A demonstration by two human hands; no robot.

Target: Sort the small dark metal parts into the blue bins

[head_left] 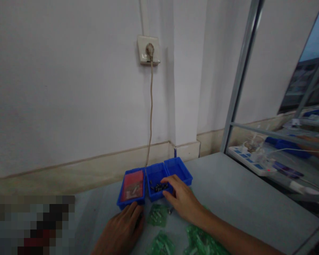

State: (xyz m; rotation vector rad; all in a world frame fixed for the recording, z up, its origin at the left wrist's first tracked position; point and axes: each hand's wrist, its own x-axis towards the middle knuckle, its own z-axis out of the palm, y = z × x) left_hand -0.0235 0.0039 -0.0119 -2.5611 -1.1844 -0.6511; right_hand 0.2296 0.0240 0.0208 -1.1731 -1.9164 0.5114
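My right hand [179, 196] reaches over the front of the middle blue bin [156, 170], thumb and fingers apart above small dark metal parts [159, 187]. My left hand [124, 225] rests on the table just in front of the left blue bin [119, 198], its fingers curled; whatever they may hold is hidden. That left bin contains a red-and-clear bag [134, 182] of small parts. Between my hands lies a green bag [158, 215] of small pieces, with a small metal part [170, 211] beside it.
The right blue bin [178, 170] adjoins the middle one. More green bags [162, 244] lie near the front edge of the grey table [228, 187]. Beyond a metal frame [239, 78] at right are a power strip [251, 161] and another person's hand [313, 143]. A cord [151, 106] hangs behind the bins.
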